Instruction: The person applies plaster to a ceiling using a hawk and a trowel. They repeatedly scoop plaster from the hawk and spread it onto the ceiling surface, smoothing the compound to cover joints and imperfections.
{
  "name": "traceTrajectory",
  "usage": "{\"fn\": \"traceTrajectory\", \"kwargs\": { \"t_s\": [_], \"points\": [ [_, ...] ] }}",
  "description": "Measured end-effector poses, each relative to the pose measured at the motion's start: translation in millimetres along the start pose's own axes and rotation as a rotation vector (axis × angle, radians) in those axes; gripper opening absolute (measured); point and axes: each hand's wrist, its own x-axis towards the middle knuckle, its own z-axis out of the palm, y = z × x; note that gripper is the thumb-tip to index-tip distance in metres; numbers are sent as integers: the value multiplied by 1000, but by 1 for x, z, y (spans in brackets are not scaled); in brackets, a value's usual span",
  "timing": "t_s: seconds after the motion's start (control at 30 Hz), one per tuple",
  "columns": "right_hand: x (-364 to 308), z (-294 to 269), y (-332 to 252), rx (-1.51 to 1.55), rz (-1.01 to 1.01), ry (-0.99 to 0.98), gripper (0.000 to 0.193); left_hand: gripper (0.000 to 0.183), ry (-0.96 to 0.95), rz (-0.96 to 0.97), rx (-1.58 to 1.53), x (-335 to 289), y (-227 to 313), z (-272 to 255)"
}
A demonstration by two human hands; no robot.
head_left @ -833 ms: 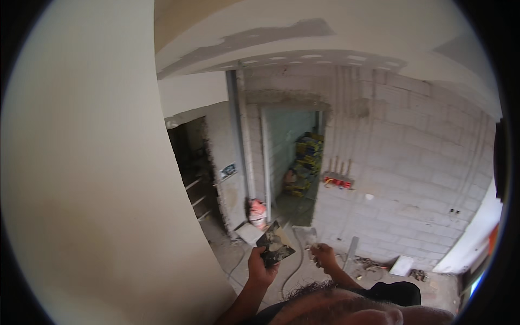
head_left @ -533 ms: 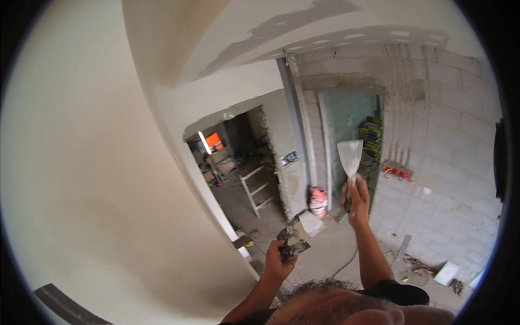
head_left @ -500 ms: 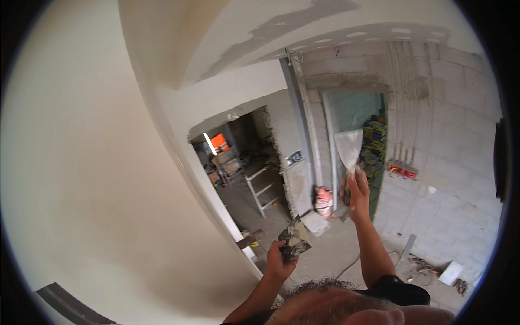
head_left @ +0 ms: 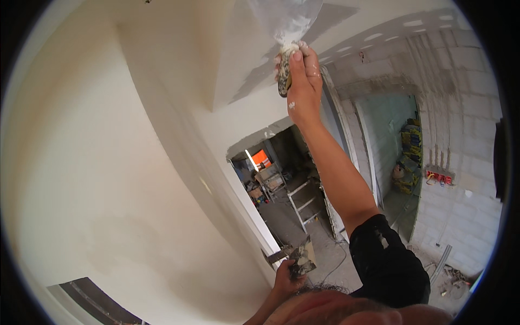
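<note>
My right hand [head_left: 304, 76] is raised high and closed around the worn, putty-caked handle of a broad putty knife [head_left: 287, 21]. Its blade points up, overlapping the ceiling in the head view; whether it touches the surface I cannot tell. Whitish paste sticks to the blade's base, and specks of it dot my fingers and wrist. Low down near my chest, my left hand [head_left: 285, 279] grips a small squarish plate [head_left: 303, 257] with dark stains and a beige smear. Above is the ceiling [head_left: 330, 27], with a grey filled patch on its pale surface.
A smooth cream wall [head_left: 108, 162] fills the left side. Beyond the rough doorway stand a ladder [head_left: 301, 206] and an orange cloth or vest [head_left: 261, 158]. Stacked bags [head_left: 410, 157] show through another opening. On the right, a block wall [head_left: 460, 135] carries red electrical boxes [head_left: 439, 176].
My right hand has swung up and to the left, lifting the putty knife to the ceiling. The left hand stays low with its plate, and the view has shifted upward and left.
</note>
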Motion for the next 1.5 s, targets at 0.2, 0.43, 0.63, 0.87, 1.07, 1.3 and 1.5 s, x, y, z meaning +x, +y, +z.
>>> {"fn": "traceTrajectory", "kwargs": {
  "t_s": [0.2, 0.43, 0.63, 0.87, 1.07, 1.3, 1.5],
  "points": [
    [30, 27, -21, 78, -123, -24, 35, 23, 206, 193, 310, 25, 17, -46],
    [40, 31, -22, 46, -175, 0, 34, 21, 225, 150, 258, 7, 9, -13],
    [42, 32, -19, 13, -163, 22, 33, 22, 228, 148, 264, 12, 12, -31],
    [41, 35, -11, 24, -148, 36, 33, 28, 211, 147, 307, 13, 12, -39],
    [28, 21, 48, -73, -75, 61, 37, 36, 208, 137, 375, 21, 18, -70],
    [-6, 3, 113, -290, 11, 41, 37, 37, 246, 173, 346, 11, 11, -53],
    [-48, -61, 152, -420, 448, -63, 42, 26, 335, 309, 377, 7, 7, -34]
  ]
}}
